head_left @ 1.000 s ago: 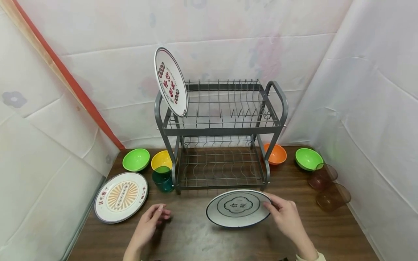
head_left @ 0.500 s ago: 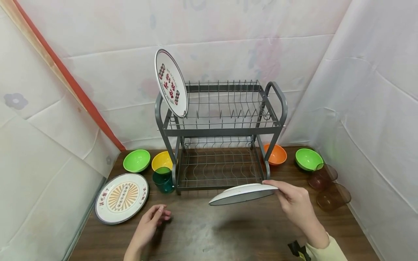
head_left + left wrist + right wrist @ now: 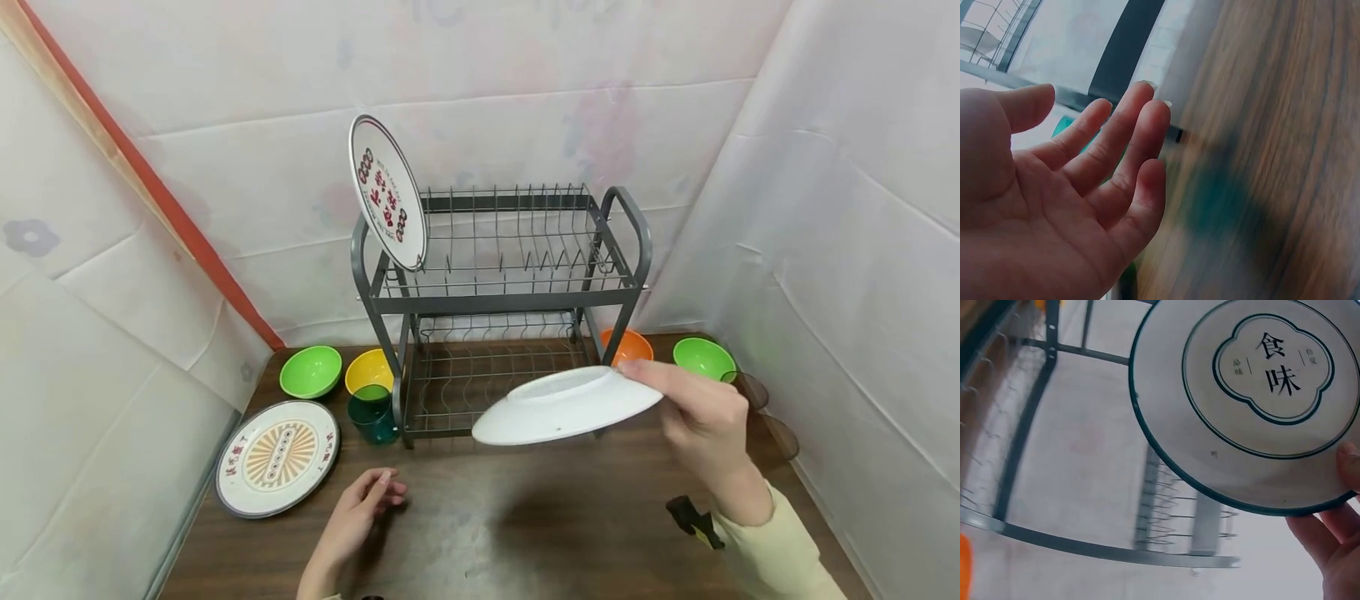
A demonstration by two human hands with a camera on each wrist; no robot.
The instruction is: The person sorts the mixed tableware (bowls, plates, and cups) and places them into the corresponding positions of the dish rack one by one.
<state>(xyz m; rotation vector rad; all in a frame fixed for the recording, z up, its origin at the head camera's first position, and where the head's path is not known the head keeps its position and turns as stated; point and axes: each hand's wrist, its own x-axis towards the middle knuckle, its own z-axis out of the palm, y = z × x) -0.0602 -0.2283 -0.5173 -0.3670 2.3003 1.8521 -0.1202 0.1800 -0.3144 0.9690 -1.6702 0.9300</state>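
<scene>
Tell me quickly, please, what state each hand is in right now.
Left hand: open and relaxed, holding nothing.
Right hand: closed on the edge of a white plate, holding it above the table.

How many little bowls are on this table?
4 in view: a green bowl and a yellow bowl at the dish rack's left side, an orange bowl and a second green bowl toward its right. Any nested underneath would be hidden.
</scene>
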